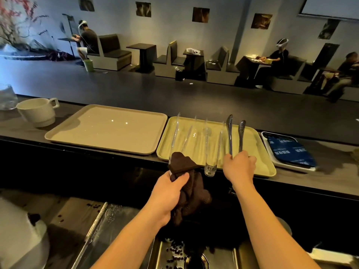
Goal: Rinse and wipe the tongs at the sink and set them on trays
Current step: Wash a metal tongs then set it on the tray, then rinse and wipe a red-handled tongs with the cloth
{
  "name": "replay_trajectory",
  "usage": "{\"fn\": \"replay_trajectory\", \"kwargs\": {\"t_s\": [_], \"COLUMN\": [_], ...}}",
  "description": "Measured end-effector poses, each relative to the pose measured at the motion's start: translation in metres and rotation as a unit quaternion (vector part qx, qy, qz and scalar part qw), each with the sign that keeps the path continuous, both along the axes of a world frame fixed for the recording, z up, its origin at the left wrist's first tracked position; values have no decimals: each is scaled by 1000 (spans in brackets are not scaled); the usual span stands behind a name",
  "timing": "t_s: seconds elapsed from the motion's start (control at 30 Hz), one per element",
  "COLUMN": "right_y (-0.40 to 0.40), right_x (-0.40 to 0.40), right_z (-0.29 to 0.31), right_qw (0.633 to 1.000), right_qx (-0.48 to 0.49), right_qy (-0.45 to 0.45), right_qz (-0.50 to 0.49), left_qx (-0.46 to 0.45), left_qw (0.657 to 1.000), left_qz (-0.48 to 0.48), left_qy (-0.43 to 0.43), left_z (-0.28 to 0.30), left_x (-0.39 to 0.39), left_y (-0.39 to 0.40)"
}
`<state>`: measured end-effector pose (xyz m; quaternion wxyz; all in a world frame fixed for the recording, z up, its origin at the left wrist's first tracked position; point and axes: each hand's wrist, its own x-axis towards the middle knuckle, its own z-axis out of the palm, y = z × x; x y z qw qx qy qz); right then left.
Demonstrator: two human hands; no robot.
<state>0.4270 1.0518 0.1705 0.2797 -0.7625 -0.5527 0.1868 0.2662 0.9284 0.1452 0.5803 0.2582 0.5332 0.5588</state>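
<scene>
Clear tongs (208,144) on green tray (258,150) hard to make out, count uncertain; hinge end of leftmost pair hidden by brown cloth (186,183). Metal tongs (235,136) over same tray, long axis pointing away, tips spread. Right hand (238,167) grasping handle end. Left hand (171,193) clenched round cloth.

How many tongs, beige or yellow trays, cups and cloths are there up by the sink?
Clear plastic tongs: 2
Silver metal tongs: 1
Beige flat tray: 1
Yellow-green flat tray: 1
White handled cup: 1
Dark brown cloth: 1
Total: 7
</scene>
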Motion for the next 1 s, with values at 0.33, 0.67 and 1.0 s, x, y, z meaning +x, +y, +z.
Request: {"fn": "replay_trajectory", "kwargs": {"t_s": [0.33,0.67,1.0], "right_y": [7,-59,-182], "right_x": [8,-36,-160], "right_z": [0,11,-46], "right_qw": [988,967,891], "right_qx": [-58,154,-6], "right_qy": [-140,-30,113], "right_qz": [-2,199,440], "left_qx": [1,-14,-88], "left_qw": [1000,998,967], "left_qz": [10,55,232], "left_qy": [-7,-24,-55], "left_z": [-2,-8,-62], "left_x": [-1,-26,-106], "left_y": [-10,-55,-184]}}
